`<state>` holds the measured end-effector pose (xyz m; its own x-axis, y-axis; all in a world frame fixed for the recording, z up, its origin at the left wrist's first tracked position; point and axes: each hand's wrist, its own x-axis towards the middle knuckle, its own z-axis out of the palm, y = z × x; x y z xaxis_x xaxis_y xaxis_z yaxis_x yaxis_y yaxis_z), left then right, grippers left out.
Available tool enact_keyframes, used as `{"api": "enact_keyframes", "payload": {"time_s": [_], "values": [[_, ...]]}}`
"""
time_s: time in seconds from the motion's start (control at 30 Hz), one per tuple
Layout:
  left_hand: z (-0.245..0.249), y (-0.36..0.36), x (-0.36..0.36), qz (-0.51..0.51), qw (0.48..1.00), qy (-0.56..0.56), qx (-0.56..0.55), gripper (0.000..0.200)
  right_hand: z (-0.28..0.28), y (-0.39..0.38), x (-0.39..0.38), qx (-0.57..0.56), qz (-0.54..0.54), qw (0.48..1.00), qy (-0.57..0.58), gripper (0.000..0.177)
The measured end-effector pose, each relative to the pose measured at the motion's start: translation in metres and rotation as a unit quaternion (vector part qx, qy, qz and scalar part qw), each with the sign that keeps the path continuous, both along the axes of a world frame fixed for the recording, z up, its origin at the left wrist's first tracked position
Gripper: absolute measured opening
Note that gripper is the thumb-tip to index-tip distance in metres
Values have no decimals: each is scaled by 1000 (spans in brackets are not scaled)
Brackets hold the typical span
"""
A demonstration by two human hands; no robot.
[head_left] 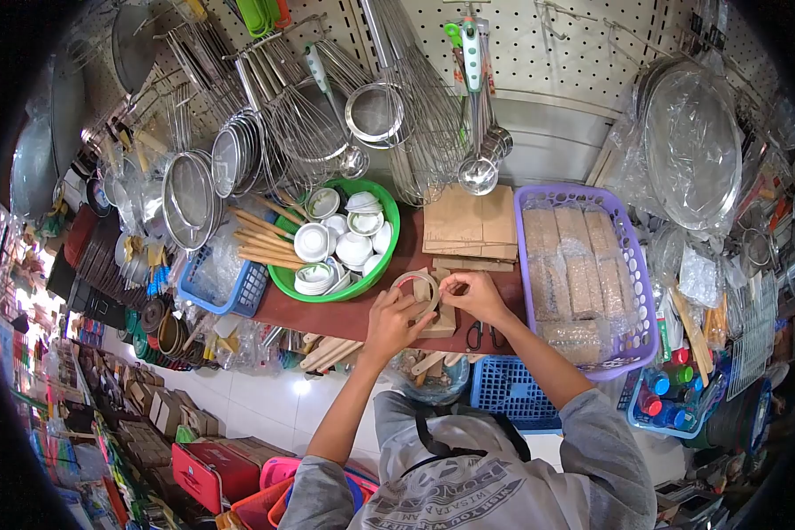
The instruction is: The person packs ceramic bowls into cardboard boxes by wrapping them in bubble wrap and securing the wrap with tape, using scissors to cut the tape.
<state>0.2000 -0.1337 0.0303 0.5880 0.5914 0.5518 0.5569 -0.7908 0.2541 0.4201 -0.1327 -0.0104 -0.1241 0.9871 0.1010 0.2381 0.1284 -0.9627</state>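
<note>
A roll of tape (pixel 430 305) is held upright over the red-brown shelf (pixel 327 321). My left hand (pixel 396 320) is closed round the roll's left side. On its right side my right hand (pixel 471 293) has its fingers pinched together at the roll's edge; whatever lies between the fingertips is too small to make out. Beneath and behind the roll is a small brown cardboard piece (pixel 440 325). Black-handled scissors (pixel 475 336) lie just right of it, near the shelf's front edge.
A green basin (pixel 392 252) of small white bowls stands to the left, beside wooden-handled tools (pixel 269 238). Flat brown cardboard (pixel 470 221) lies behind my hands. At right is a purple basket (pixel 649 327) of bubble-wrapped packs (pixel 583 274). Whisks and strainers (pixel 375 113) hang above.
</note>
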Motion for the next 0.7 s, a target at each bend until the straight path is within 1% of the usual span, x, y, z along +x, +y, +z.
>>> {"api": "enact_keyframes", "payload": {"time_s": [0.03, 0.13, 0.23, 0.33, 0.43, 0.63, 0.7], "values": [[0, 0, 1, -1, 1000, 6, 6, 22, 3, -1, -1, 8, 1, 1000, -12, 16], [-6, -1, 1, 1, 1000, -4, -24, 19, 2, -2, -2, 0, -4, 1000, -19, 18], [-5, -5, 5, 24, 998, -27, -58, 18, -1, -2, -5, 11, -26, 999, -23, 20], [-3, -6, 8, 37, 997, -37, -57, 17, -1, -2, -7, 22, -30, 999, -31, 20], [-6, -5, 8, 50, 997, -33, -56, 17, 9, -6, -7, 8, -44, 997, -66, 20], [-2, -7, 11, 57, 995, -47, -70, 18, 8, -5, -8, 24, -46, 997, -51, 21], [-4, -7, 12, 53, 994, -65, -67, 21, 10, -5, -7, 0, -43, 997, -67, 21]]}}
